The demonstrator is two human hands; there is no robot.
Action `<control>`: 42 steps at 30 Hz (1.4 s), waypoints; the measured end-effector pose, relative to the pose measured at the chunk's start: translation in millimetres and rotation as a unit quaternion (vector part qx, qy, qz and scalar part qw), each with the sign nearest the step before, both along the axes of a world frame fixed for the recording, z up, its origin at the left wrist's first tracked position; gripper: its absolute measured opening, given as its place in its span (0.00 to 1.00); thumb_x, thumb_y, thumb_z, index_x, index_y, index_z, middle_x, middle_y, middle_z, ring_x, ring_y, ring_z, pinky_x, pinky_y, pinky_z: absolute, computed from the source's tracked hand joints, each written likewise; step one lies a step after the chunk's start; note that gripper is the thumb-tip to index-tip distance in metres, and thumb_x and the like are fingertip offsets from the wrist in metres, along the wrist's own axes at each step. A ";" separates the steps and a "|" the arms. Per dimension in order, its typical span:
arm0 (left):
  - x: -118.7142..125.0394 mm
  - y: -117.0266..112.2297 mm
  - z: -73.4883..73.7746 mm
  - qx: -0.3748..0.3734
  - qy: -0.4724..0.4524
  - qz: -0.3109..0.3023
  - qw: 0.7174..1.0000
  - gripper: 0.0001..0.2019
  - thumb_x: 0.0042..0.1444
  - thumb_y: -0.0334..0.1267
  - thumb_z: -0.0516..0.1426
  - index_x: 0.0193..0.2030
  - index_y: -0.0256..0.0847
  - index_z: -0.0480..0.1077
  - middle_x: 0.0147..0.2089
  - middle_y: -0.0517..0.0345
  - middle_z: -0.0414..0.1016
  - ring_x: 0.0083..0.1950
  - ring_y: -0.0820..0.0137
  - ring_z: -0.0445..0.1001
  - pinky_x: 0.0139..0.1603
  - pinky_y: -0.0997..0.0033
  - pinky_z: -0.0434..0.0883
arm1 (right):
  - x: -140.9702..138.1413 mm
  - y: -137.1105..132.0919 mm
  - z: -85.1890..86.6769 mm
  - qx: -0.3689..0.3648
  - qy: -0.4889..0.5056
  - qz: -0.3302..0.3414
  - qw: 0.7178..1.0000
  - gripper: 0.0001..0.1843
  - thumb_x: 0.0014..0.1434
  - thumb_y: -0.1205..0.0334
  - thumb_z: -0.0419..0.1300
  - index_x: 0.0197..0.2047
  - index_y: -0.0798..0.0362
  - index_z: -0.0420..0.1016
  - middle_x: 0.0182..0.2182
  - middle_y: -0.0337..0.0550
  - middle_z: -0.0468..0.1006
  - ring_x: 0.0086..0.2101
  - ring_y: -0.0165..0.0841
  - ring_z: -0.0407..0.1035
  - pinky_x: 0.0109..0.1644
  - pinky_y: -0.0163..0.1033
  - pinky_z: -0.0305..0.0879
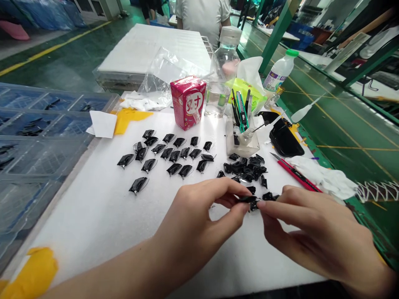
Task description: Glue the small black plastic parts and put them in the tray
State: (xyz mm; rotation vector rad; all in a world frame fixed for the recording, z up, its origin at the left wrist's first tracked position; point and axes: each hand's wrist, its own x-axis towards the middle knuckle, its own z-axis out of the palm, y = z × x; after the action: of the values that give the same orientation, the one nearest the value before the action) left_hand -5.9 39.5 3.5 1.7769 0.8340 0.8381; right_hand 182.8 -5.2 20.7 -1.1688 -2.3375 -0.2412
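Observation:
My left hand and my right hand meet above the white foam sheet. Their fingertips pinch a small glossy black piece between them, partly hidden by my fingers. Just beyond my fingers lies a loose heap of similar black pieces. Further left, several more black pieces stand apart in rough rows, each with a clear film edge.
A clear compartment tray holding dark parts runs along the left. Behind stand a pink carton, a water bottle and a tool holder. A red utility knife lies right, near a white cloth. A person in white stands beyond.

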 end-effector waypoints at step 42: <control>2.6 2.2 1.6 -0.160 0.019 -0.032 0.986 0.05 0.54 0.31 0.59 0.36 0.39 0.76 0.29 0.62 0.79 0.30 0.72 0.77 0.31 0.77 0.72 | -2.6 -1.5 -4.7 -0.029 0.021 -0.068 0.997 0.04 0.63 0.70 0.56 0.37 0.51 0.68 0.19 0.32 0.66 0.18 0.25 0.59 0.24 0.34 0.57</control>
State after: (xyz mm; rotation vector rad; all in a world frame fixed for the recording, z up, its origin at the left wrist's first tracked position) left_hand -3.2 41.7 5.1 1.5303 0.8774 0.5922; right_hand 180.2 -6.7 16.0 -1.3499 -2.2450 -0.1956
